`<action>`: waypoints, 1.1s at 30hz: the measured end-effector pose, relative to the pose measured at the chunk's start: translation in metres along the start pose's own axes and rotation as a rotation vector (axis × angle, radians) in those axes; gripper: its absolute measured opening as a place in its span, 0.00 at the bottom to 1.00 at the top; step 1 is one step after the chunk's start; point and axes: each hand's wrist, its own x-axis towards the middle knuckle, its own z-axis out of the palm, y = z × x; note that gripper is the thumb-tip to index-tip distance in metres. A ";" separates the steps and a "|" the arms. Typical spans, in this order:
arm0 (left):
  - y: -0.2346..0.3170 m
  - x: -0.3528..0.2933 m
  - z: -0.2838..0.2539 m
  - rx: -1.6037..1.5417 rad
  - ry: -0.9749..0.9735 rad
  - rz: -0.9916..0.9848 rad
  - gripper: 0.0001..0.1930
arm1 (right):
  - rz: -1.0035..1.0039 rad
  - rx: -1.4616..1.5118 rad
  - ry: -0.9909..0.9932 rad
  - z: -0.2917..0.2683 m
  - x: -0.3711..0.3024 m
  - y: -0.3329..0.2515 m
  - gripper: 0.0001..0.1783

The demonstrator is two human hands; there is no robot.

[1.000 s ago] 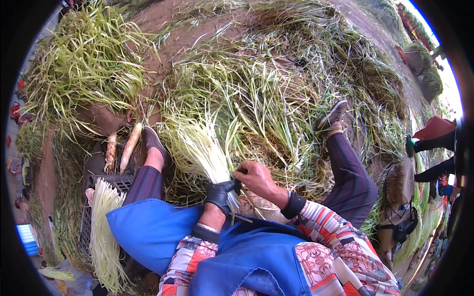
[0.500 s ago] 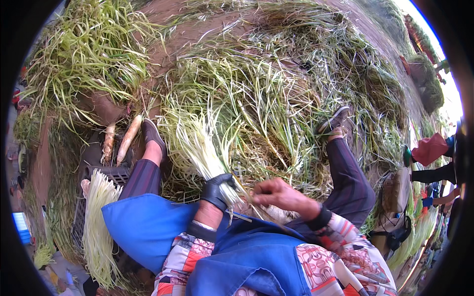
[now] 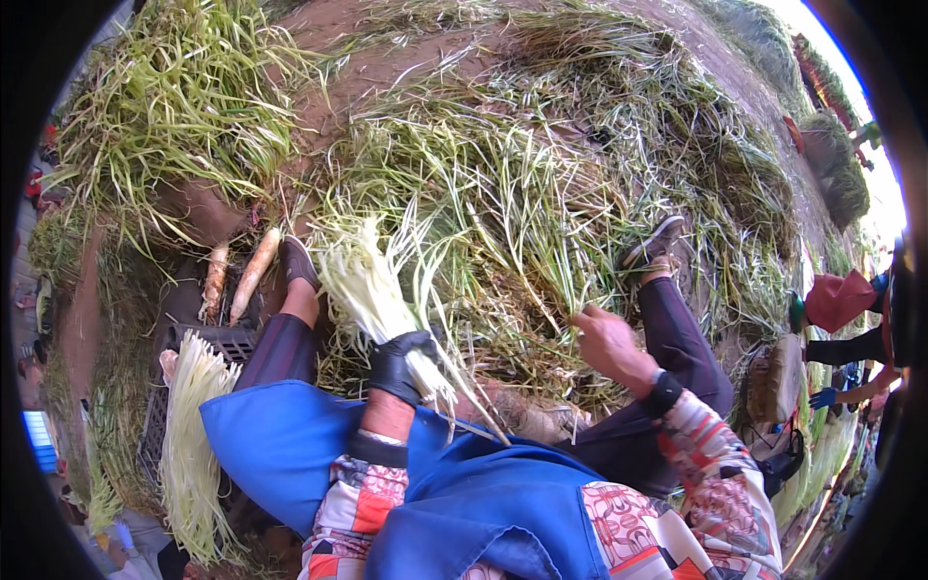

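Observation:
My left hand (image 3: 399, 369), in a black glove, is closed round a bunch of pale yellow-green leafy stalks (image 3: 365, 290) in front of my lap. The leafy tops fan out away from me, and the pale cut ends stick out below the fist. A few loose, longer stalks (image 3: 474, 391) hang beside the bunch on its right. My bare right hand (image 3: 616, 350) is raised near my right knee, apart from the bunch. Its fingers are curled together, and whatever may be between them cannot be made out.
A finished-looking pale bundle (image 3: 196, 440) lies over a dark plastic crate (image 3: 227, 340) at my left. Two tapered pale-orange pieces (image 3: 254, 275) lie beyond it. Heaped green leaves (image 3: 174, 106) stand at far left; cut leaves (image 3: 541, 193) cover the ground ahead. Another person (image 3: 851, 338) is at far right.
My right hand has moved right and away from the bunch toward my right knee. My left hand has shifted slightly left and up with the bunch, whose tops now lean further left.

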 end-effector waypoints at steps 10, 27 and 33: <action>-0.015 -0.004 0.010 0.140 0.152 0.081 0.09 | 0.326 1.336 -0.021 0.053 0.097 -0.156 0.14; -0.027 0.009 -0.019 0.623 0.212 0.097 0.04 | -0.172 1.703 0.674 -0.117 0.108 -0.153 0.09; -0.025 0.020 -0.033 1.715 0.464 0.212 0.10 | -0.576 1.725 0.735 -0.234 0.125 -0.120 0.09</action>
